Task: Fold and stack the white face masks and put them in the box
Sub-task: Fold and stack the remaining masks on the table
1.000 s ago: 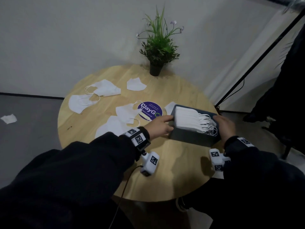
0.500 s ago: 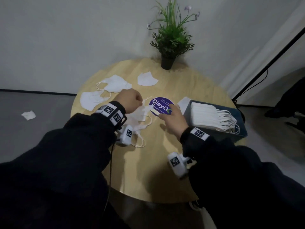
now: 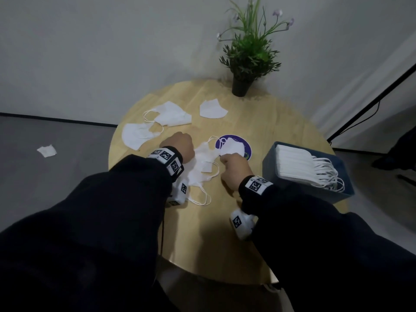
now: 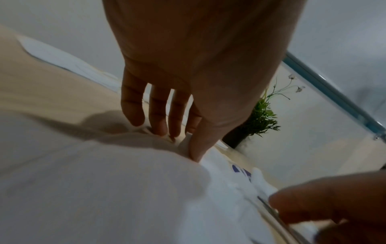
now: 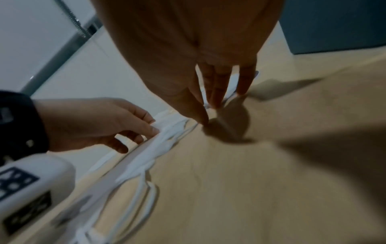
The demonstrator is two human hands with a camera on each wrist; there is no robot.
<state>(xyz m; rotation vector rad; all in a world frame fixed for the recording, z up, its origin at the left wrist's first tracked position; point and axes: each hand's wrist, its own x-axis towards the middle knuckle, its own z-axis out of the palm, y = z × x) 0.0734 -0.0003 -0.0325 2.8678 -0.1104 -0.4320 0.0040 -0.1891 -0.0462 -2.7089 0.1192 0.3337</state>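
At the round wooden table [image 3: 209, 233], your left hand [image 3: 179, 146] reaches down onto a loose white mask [image 3: 202, 164] at the centre, fingers [image 4: 158, 113] extended and fingertips touching the fabric. Your right hand [image 3: 234, 170] works just beside it, fingers pointing down at the tabletop near the mask's ear loops [image 3: 200, 195]; whether they pinch a loop or the mask's edge cannot be told. Both hands sit close together but apart. A second mask [image 3: 233, 147] lies over the purple round sticker [image 3: 246, 152] just beyond your right hand. Three more masks lie farther back: one [image 3: 137, 136] at the left edge, one [image 3: 172, 114] beside it, and a folded one [image 3: 212, 109] near the potted plant [image 3: 247, 52]. To your right, the blue box [image 3: 270, 163] holds a stack of folded masks [image 3: 297, 164], ear loops spilling over its near side. A scrap of white [image 3: 47, 150] lies on the grey floor at left.
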